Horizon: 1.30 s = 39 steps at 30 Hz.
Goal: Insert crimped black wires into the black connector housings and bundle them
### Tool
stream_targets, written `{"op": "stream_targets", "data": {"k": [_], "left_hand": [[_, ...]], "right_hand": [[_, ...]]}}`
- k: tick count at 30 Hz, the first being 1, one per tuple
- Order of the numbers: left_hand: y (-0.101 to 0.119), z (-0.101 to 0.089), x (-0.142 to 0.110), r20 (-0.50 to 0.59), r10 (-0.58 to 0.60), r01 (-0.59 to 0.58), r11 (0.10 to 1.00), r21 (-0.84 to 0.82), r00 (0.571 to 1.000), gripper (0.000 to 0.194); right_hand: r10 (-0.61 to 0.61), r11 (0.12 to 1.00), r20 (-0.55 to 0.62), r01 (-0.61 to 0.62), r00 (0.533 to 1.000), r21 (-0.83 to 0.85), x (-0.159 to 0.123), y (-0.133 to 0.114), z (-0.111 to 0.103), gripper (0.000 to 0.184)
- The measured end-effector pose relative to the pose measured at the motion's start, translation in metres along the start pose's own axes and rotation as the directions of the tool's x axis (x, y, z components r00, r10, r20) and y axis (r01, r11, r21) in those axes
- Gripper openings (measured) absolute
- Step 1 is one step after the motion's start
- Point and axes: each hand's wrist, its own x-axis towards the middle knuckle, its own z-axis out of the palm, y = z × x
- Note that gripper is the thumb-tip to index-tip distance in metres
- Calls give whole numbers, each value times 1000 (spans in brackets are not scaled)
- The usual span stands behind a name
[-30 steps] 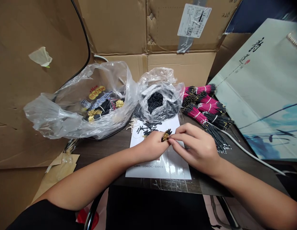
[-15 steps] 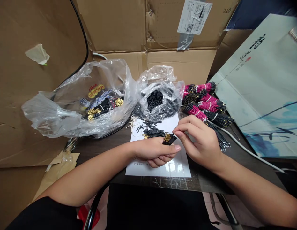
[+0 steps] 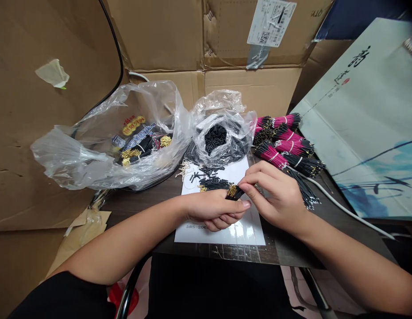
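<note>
My left hand is closed round a bundle of black wires with gold-coloured metal ends, which stick up above the thumb and index finger. At the bundle's right end, the thumb and index finger of my right hand are pinched together and touch it. What lies between those fingertips is too small and covered to make out. Just behind my left hand, more black wires with gold ends lie on a printed white sheet. Short black tubes are scattered beyond them.
A clear bag full of small black tubes stands behind the sheet. To its left sprawls a larger clear plastic bag with bundles inside. Tied pink and black wire bundles and a white cable lie right. Cardboard walls the back.
My right fingertips have moved slightly left and down onto the end of the bundle. My left hand keeps its hold almost in the same place.
</note>
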Motion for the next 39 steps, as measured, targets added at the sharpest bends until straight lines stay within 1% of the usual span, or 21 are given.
{"op": "stream_targets", "data": {"k": [3, 6, 8, 11, 13, 16, 18, 20, 21, 23, 25, 27, 30, 31, 32, 35, 39], "left_hand": [[1, 0, 0, 13, 0, 0, 1000, -12, 1000, 53], [2, 0, -1, 13, 1, -1, 1000, -21, 1000, 51], [2, -1, -1, -12, -3, 3, 1000, -23, 1000, 51], [-1, -2, 0, -44, 8, -11, 998, -62, 999, 49], [-2, -3, 0, -40, 27, -31, 996, -86, 999, 48], [-4, -4, 2, -61, 53, -57, 996, -72, 997, 48], [-4, -4, 3, -101, 101, -106, 994, -42, 990, 48], [-4, -3, 5, -145, 198, -201, 980, -2, 969, 47], [-3, -2, 5, -169, 261, -261, 965, 28, 950, 46], [-3, -1, 5, -240, 385, -364, 923, 127, 891, 45], [-2, 0, 4, -319, 467, -404, 881, 246, 825, 45], [-2, 2, 4, -364, 521, -418, 848, 327, 772, 41], [-4, 7, 5, -354, 587, -474, 804, 358, 729, 40], [-4, 8, 5, -348, 593, -482, 800, 358, 726, 40], [-5, 10, 5, -338, 587, -477, 803, 357, 735, 41], [-7, 13, 7, -302, 554, -437, 817, 377, 776, 43], [-9, 12, 7, -270, 549, -416, 807, 420, 791, 45]], "right_hand": [[-20, 999, -5, 20, 1000, -33, -2, 0, 1, 11], [-73, 992, -23, 71, 997, -106, -6, 2, 1, 19], [-153, 973, -13, 148, 988, -175, -10, 5, 2, 28], [-279, 929, 15, 274, 960, -248, -15, 9, 5, 43], [-313, 918, 23, 309, 949, -249, -17, 11, 6, 50], [-320, 921, 25, 318, 947, -225, -17, 11, 9, 61], [-328, 919, 29, 326, 944, -223, -17, 11, 11, 77], [-349, 906, 31, 346, 937, -244, -17, 13, 15, 95], [-366, 896, 35, 362, 930, -255, -18, 14, 17, 103], [-399, 880, 44, 396, 916, -262, -19, 17, 23, 112], [-420, 871, 49, 418, 906, -258, -20, 19, 28, 112], [-437, 866, 34, 430, 899, -256, -20, 20, 33, 108], [-471, 855, -2, 456, 882, -247, -22, 20, 37, 99], [-477, 854, -15, 460, 879, -241, -22, 20, 37, 93], [-482, 855, -28, 463, 875, -234, -23, 20, 37, 86], [-487, 858, -71, 462, 870, -225, -24, 22, 35, 69], [-494, 856, -79, 468, 866, -220, -25, 25, 35, 68]]}}
